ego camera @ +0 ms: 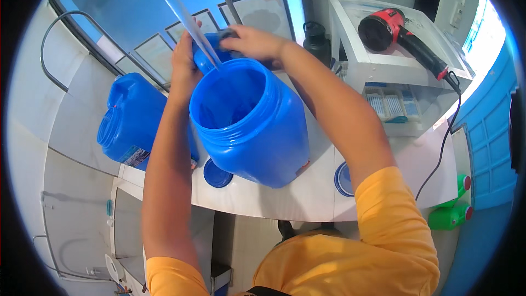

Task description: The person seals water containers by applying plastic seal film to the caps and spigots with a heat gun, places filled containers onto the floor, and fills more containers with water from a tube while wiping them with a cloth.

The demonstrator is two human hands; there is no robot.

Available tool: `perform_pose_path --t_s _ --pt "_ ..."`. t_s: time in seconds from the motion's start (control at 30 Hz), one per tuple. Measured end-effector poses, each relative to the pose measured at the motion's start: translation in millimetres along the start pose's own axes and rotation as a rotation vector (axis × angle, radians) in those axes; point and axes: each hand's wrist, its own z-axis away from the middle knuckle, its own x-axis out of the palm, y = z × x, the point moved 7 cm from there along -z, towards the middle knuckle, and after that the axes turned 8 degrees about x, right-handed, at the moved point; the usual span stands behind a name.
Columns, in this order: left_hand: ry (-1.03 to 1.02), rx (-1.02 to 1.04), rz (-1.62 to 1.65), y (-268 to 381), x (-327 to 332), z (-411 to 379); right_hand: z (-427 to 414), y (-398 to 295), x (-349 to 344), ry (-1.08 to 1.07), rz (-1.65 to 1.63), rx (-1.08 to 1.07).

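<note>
A large blue plastic drum (263, 135) stands in front of me with its wide threaded mouth uncovered. Beyond its rim, my left hand (183, 59) grips the side of a smaller blue plastic vessel (202, 59), mostly hidden by the drum. My right hand (257, 43) pinches a dark grey thing, perhaps a cloth or sponge (227, 35), against that vessel. A clear plastic strip or tube (181, 12) slants down from the top, its lower end near the drum's far rim. A blue screw lid (218, 173) lies beside the drum's base.
An uncapped blue jerrycan (135, 119) stands at left. Another blue lid (344, 179) lies by my right arm. At right, a red and black corded hair dryer or similar tool (394, 33) rests on a white cabinet (411, 63), near a dark bottle (315, 41). Green jugs (450, 217) stand low at right.
</note>
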Motion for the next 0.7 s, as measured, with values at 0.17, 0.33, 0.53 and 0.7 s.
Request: perform_pose_path --t_s 0.17,0.33,0.53,0.7 --pt "-0.086 0.032 0.095 24 8 -4 -19 -22 3 -0.094 0.094 -0.359" --pt "-0.161 0.308 -0.301 35 -7 5 54 42 -10 0.141 -0.354 0.201" --pt "-0.096 0.217 -0.237 11 -10 6 210 -27 13 0.559 -0.204 -0.303" --pt "-0.311 0.242 -0.245 19 -1 9 249 -80 67 0.953 0.464 -0.563"
